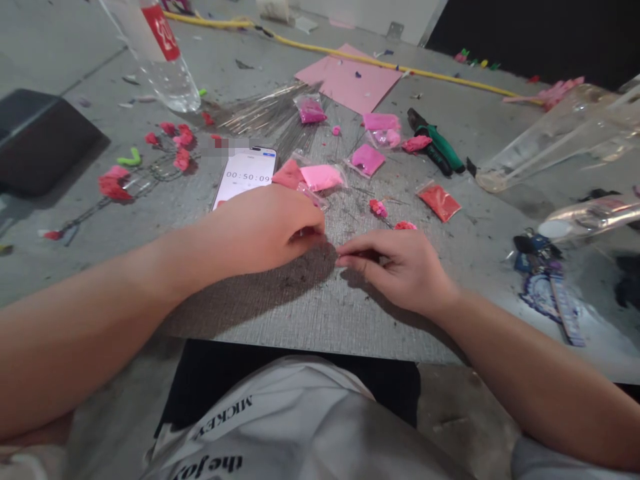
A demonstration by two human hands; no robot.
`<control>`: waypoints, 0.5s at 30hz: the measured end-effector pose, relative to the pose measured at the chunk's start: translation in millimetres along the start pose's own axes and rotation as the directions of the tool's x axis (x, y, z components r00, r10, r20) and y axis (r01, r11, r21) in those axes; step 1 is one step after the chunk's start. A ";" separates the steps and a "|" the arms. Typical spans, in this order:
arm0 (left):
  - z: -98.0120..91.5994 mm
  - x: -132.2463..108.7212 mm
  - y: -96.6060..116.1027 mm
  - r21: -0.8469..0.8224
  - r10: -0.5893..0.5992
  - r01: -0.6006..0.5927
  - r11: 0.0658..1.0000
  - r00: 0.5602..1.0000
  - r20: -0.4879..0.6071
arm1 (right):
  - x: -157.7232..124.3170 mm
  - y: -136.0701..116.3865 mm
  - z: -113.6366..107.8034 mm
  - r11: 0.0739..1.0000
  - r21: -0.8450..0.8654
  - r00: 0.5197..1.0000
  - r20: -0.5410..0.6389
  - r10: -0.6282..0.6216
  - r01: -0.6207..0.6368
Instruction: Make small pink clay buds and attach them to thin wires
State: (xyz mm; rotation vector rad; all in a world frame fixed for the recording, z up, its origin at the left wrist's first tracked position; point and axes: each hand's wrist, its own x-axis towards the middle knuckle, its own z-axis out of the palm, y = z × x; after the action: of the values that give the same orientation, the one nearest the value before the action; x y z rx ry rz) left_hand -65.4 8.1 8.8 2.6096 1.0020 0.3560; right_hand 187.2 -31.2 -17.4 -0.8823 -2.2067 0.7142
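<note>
My left hand (273, 223) is over the table in front of me, its fingers curled down and closed; whatever they hold is hidden. Close by on the right, my right hand (400, 267) pinches thumb and forefinger together, on something too small to make out. A small gap separates the two hands. Beyond the left one lie a lit phone (245, 177) with a running timer and packets of pink clay (323, 177). Just past the right one are a little red and pink clay flower (379, 208) and a red clay piece (405, 226).
A clear bottle (173, 80) and a dark box (45, 143) stand left. Clay flowers on wires (115, 183) lie nearby. Behind are thin wires (270, 113), pink paper (350, 77) and a yellow cable (325, 50). Green-handled pliers (440, 147) and a keychain (545, 280) lie right.
</note>
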 end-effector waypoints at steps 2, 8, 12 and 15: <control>1.2 -0.7 1.1 -0.015 0.008 -0.007 1.000 0.999 0.043 | 1.5 -0.5 0.3 0.996 0.024 0.993 -0.078 0.083 -0.082; 7.6 -6.6 2.2 -0.082 0.221 -0.209 0.974 0.956 0.192 | 0.5 -2.0 5.4 0.919 0.263 0.939 -0.099 0.330 -0.295; 6.5 -4.5 3.7 -0.083 0.168 -0.160 0.984 0.980 0.107 | -2.4 -2.8 7.4 0.877 0.354 0.917 -0.107 0.385 -0.327; 3.7 -1.4 7.3 -0.127 0.090 -0.085 0.988 0.995 0.033 | -3.0 -4.8 5.5 0.916 0.287 0.931 -0.152 0.332 -0.280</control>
State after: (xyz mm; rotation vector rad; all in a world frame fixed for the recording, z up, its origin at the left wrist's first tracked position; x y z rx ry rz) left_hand -60.8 1.3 8.0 2.5422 0.8269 0.3750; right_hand 183.0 -37.7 -18.7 -1.1241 -1.7663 0.9939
